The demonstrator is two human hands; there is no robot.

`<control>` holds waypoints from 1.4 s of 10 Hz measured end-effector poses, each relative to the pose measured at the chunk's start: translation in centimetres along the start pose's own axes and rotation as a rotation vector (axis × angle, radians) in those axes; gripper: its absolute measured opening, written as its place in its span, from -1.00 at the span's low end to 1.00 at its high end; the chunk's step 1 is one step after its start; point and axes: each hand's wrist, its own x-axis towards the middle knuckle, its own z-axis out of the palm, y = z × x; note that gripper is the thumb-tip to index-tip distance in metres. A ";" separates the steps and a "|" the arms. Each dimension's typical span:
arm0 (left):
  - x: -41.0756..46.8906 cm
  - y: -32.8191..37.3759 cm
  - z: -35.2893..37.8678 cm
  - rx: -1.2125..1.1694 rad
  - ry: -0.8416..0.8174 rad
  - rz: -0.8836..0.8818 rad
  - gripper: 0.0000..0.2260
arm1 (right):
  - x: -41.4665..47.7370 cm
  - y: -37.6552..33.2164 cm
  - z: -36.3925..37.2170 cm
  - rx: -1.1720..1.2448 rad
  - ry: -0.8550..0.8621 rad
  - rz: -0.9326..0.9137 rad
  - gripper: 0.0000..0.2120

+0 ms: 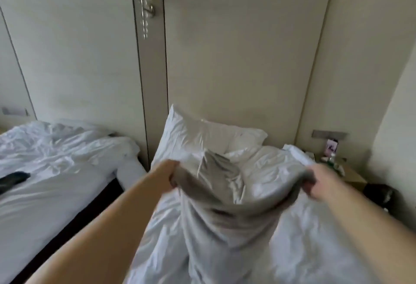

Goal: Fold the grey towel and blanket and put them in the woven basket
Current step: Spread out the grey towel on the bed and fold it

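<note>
Head: L hand (172,176) & R hand (315,185) grip grey towel (225,193) edge.

From my feed the grey cloth (227,205) is plain, with no pattern, and paler where light catches its folds. It shows against a plain white duvet (276,164) and a white pillow (202,133). The neighbouring bed's sheet (56,171) is white too, with a black object (13,179) on it and a near-black base (94,214). I read the wall panels (236,47) as pale cream-beige and the bedside table (353,176) as light tan.
</note>
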 end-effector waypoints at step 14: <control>-9.3 -42.7 -26.3 0.598 0.213 -0.440 -0.59 | -40.2 40.5 -5.2 -0.398 0.835 0.830 -0.83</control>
